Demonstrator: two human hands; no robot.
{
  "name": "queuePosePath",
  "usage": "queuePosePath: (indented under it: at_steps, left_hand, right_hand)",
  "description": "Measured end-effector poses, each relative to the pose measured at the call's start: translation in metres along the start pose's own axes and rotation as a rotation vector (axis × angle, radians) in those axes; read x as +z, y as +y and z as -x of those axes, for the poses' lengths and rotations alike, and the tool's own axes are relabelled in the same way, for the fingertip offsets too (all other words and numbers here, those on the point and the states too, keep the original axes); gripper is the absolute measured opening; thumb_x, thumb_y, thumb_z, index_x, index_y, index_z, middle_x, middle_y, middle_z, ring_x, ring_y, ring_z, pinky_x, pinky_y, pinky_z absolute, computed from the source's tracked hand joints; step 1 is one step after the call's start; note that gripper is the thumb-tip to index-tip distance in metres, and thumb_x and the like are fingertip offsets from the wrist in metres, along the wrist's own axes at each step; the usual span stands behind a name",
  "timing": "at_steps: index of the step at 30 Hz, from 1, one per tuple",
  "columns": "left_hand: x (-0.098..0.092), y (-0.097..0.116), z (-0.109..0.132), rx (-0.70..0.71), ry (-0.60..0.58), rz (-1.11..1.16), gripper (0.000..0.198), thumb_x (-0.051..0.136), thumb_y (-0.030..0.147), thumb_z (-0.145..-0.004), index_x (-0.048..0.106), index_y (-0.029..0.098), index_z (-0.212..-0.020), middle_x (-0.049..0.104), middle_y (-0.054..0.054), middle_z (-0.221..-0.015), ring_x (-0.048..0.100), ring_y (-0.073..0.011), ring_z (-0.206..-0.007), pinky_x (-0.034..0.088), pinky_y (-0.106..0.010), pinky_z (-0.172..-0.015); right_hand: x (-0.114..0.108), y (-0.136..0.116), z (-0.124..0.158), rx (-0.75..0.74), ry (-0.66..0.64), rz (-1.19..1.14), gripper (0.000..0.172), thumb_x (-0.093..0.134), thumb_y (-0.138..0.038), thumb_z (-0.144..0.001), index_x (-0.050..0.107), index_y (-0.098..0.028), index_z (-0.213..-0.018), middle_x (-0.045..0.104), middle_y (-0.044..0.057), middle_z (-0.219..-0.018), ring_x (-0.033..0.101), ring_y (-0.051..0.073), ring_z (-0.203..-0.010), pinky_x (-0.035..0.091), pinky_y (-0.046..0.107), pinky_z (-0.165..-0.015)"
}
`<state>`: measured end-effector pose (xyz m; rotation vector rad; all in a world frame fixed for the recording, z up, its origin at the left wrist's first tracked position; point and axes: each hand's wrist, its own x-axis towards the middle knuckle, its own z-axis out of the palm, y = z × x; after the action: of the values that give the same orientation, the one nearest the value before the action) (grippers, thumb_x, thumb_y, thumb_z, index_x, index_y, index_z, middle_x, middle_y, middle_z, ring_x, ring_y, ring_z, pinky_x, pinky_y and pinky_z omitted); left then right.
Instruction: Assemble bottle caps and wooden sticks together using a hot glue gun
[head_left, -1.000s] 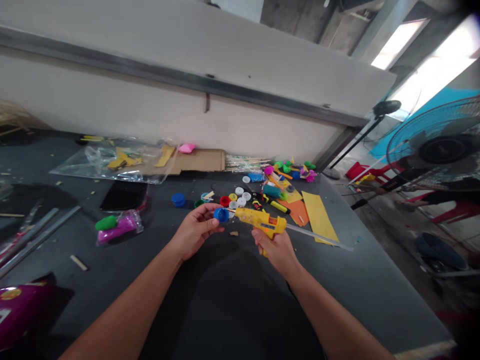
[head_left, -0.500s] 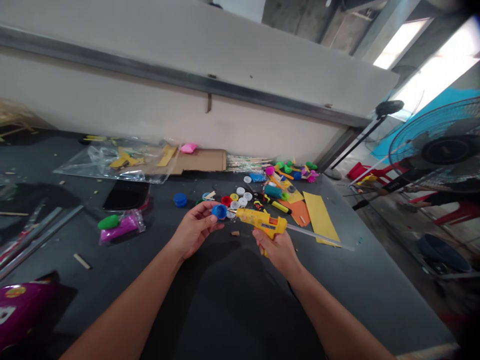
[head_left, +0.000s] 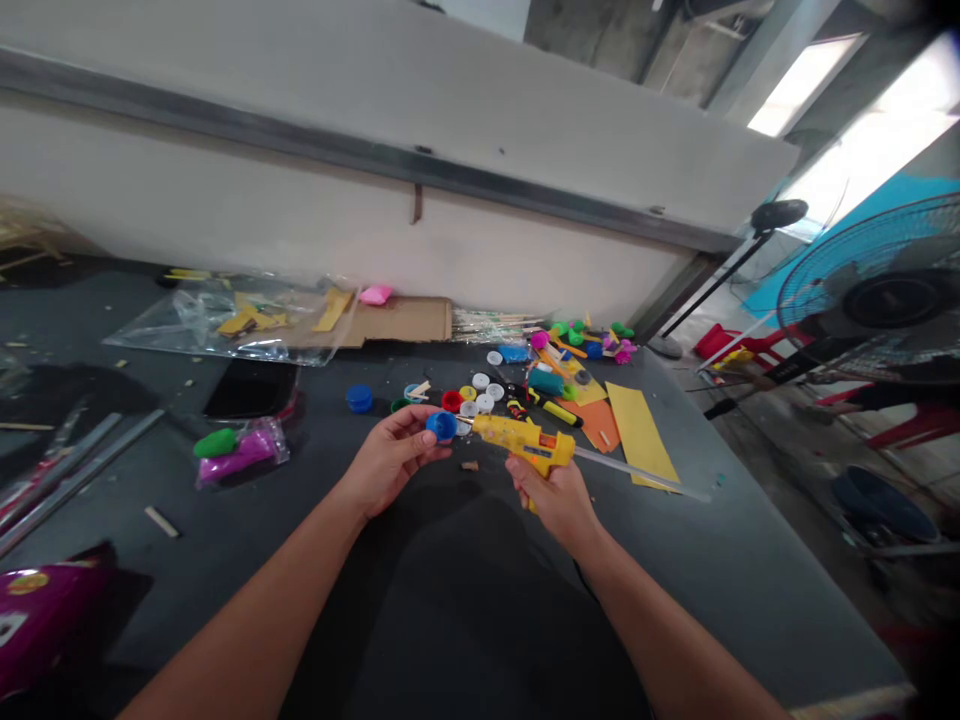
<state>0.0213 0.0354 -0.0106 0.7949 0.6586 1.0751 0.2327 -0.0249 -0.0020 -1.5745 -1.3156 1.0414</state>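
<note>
My left hand (head_left: 396, 457) is closed on a blue bottle cap (head_left: 442, 427), pinched between thumb and fingers with its hollow side turned toward me. In my right hand (head_left: 553, 495) is a yellow hot glue gun (head_left: 519, 440), gripped by its handle. A long clear glue stick (head_left: 637, 472) sticks out of its rear. The nozzle points left and sits at the cap's rim; whether it touches is too small to tell. Just beyond lie several loose caps, among them a red cap (head_left: 451, 401) and a white cap (head_left: 486, 403).
Left of the caps are a blue cap stack (head_left: 359, 399), a dark phone (head_left: 251, 389) and a purple clay packet (head_left: 241, 455). A yellow sheet (head_left: 643, 435), orange paper (head_left: 596, 424) and a cutter (head_left: 561, 413) lie to the right. Cardboard (head_left: 405, 322) rests by the wall; a fan (head_left: 885, 290) stands beyond the table.
The blue cap has shifted very slightly right and down in my left hand's grip. My right hand and the glue gun stay nearly in place.
</note>
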Motion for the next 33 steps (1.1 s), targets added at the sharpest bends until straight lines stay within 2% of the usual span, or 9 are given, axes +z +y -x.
queuePosePath:
  at_steps: [4,15,33]
  left_hand:
    - [-0.0007,-0.0011,0.0005,-0.014,-0.013,-0.002,0.026,0.073,0.021,-0.067,0.065,0.016,-0.092,0.067,-0.003,-0.086,0.063,-0.0133,-0.076,0.054,-0.027,-0.071]
    - [-0.0012,-0.001,-0.0015,-0.008,0.007,0.009,0.024,0.073,0.023,-0.067,0.067,0.015,-0.089,0.067,-0.002,-0.083,0.063,-0.0118,-0.072,0.054,-0.026,-0.069]
    - [-0.0039,-0.0019,-0.0036,0.023,0.058,0.025,0.021,0.073,0.022,-0.067,0.066,0.016,-0.086,0.066,-0.002,-0.08,0.063,-0.0116,-0.072,0.054,-0.024,-0.068]
  right_hand:
    - [0.0004,-0.0038,0.0006,0.003,-0.004,-0.023,0.037,0.06,-0.053,-0.074,0.06,-0.015,-0.075,0.047,-0.003,-0.051,0.045,0.009,-0.044,0.036,0.02,-0.041]
    - [-0.0008,0.0033,-0.0007,-0.036,-0.005,0.042,0.037,0.059,-0.051,-0.075,0.058,-0.016,-0.064,0.048,-0.002,-0.047,0.046,0.009,-0.042,0.036,0.019,-0.04]
    - [0.0009,-0.0002,0.0011,-0.077,-0.028,0.064,0.037,0.058,-0.051,-0.076,0.066,-0.017,-0.087,0.058,-0.001,-0.056,0.048,0.01,-0.044,0.04,0.021,-0.042]
